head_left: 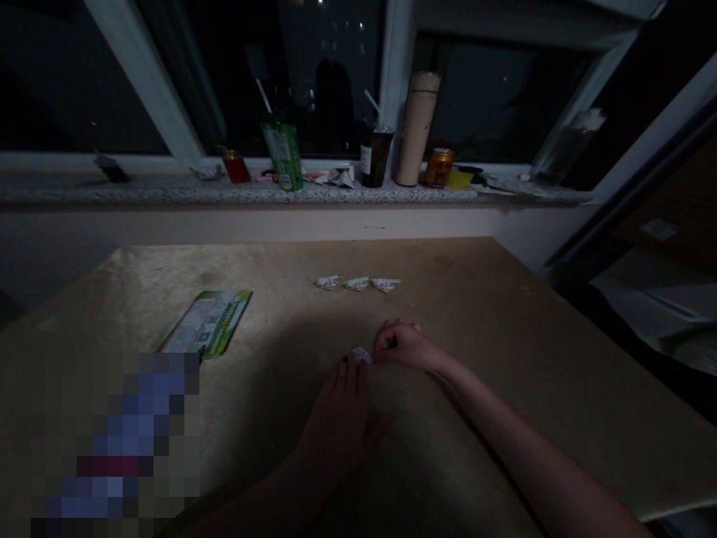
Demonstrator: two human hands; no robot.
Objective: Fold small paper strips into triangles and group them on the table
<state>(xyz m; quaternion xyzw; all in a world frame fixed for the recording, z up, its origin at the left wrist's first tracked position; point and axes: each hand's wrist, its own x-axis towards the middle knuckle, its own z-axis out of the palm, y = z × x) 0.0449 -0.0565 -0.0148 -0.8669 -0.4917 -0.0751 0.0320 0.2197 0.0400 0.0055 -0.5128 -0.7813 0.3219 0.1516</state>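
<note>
Together, the left hand (pixel 339 415) presses flat and the right hand (pixel 400 345) pinches the folded paper (pixel 361 355).

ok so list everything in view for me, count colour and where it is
table: one, tan, foreground
folded paper pieces: three, white printed, row at mid-table
leaflet: one, green and white, table's left
small folded paper: one, white, between the hands
windowsill: one, speckled grey, behind table
red jar: one, red, sill
green bottle: one, green, sill
cup with straw: one, dark, sill
tall flask: one, beige, sill
can: one, orange, sill
left hand: one, flat, fingertips on small folded paper
right hand: one, curled, pinching its edge
</note>
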